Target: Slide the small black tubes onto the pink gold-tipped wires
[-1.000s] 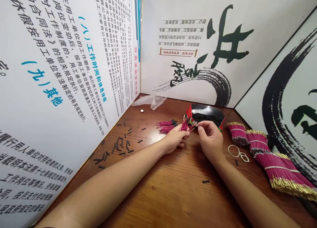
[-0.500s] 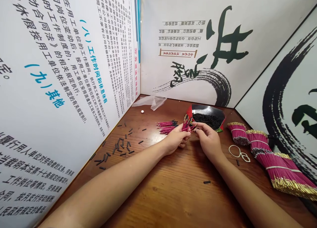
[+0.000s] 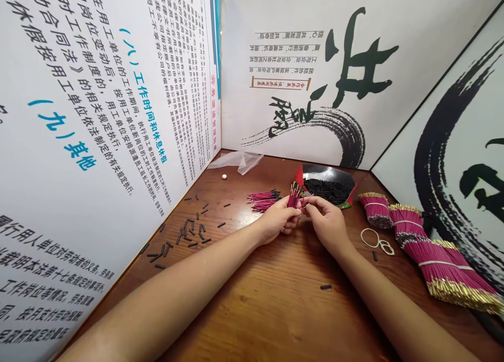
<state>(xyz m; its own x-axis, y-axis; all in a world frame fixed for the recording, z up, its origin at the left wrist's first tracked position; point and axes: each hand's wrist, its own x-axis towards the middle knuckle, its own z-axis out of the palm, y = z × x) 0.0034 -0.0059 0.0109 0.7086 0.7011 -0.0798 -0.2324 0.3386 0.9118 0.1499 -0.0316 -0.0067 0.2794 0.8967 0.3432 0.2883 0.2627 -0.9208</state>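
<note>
Head view: near the middle of the brown wooden counter, toward its far edge, the left hand is closed in a loose fist around the lower part of a small bunch of thin pink wires. The bunch stands nearly upright, its dark tips fanning out above the knuckles. The right hand touches the left, thumb and forefinger pinched together at the bunch; whether they grip one strand or a small piece is too small to tell.

The wires look light, springy and easily bent, and they would probably slide apart if held slackly. A firm grip low on the bunch seems safest, with fingertips only at the tips.

Both forearms lie low over the counter and converge from the near edge, wrists slightly raised.

Just beyond the hands sit a loose pile of pink wires and a black dish of dark pieces. Short black tube pieces scatter toward the left edge, and tied pink bundles with gold ends lie along the right edge.
</note>
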